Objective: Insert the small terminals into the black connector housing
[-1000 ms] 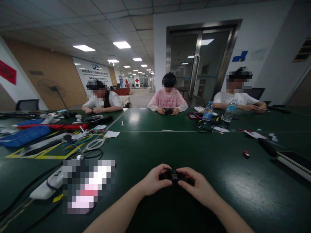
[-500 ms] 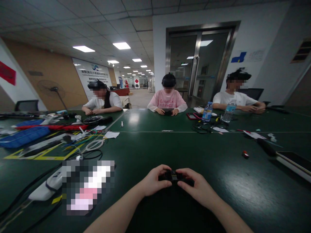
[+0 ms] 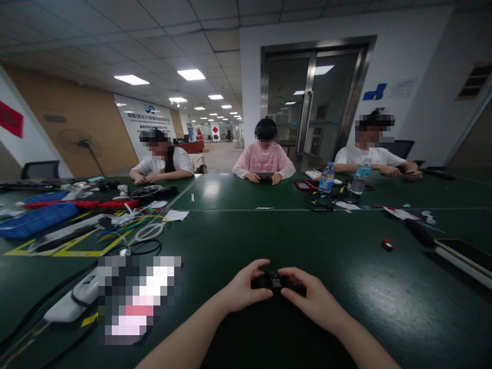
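Note:
A small black object (image 3: pixel 273 280) with a darker glossy middle is held between my two hands, low over the green table (image 3: pixel 230 230). My left hand (image 3: pixel 246 287) grips its left end, with the thumb along the near side and the fingers along the far side. On the right end, my right hand (image 3: pixel 309 292) has the thumb in front and the fingers behind. Fine details of the object are too dark to make out.
At left lie a white power strip (image 3: pixel 73 300), cables (image 3: pixel 149 232) and a blue tray (image 3: pixel 38 219). A small red item (image 3: pixel 387 244) and a phone-like device (image 3: pixel 467 259) are at right. Bottles (image 3: pixel 326 178) stand farther back. Three people sit across the table.
The black object has tilted slightly between my hands, and its middle looks different. My head view has shifted a little. The person at right has moved their hands.

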Tool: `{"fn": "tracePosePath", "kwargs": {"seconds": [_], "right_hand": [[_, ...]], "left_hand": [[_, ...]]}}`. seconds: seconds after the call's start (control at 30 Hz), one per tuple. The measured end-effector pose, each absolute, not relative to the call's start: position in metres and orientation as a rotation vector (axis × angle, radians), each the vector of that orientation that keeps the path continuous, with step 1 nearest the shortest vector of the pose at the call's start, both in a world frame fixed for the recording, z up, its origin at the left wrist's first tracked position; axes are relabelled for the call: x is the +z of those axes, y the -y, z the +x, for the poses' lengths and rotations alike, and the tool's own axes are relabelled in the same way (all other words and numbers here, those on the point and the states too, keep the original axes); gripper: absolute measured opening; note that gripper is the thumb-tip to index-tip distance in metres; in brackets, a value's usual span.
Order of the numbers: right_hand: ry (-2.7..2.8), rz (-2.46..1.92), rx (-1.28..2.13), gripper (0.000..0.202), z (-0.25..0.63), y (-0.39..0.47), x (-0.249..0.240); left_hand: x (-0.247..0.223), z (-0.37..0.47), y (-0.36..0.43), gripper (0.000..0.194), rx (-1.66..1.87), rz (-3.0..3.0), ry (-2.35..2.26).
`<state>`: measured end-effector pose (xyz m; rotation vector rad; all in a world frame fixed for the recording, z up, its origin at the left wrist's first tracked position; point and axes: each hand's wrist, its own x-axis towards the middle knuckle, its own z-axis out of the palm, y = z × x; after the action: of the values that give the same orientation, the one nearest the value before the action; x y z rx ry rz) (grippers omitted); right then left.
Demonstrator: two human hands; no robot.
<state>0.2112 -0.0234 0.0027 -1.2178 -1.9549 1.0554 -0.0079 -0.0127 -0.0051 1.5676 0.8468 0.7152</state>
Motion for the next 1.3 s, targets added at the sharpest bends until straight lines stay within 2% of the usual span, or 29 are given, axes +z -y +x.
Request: {"fn": "tracePosePath", "kwargs": {"seconds": [0.17,0.67,1.3], "right_hand": [[1.974,-1.225,1.036,0.034,0.211,0.024,0.004],[2.003,-1.23,0.968,0.034,0.21,0.026,0.009],[2.036,-1.184,0.955,0.023,0.204,0.029,0.006]], "left_hand": [[-0.003,-0.007,0.013,0.041,0.717,1.639,-0.86],[-0.009,-0.006,0.011,0.04,0.744,1.633,-0.822],[-0.01,-0.004,0.013,0.042,0.721,1.693,-0.85]]}}
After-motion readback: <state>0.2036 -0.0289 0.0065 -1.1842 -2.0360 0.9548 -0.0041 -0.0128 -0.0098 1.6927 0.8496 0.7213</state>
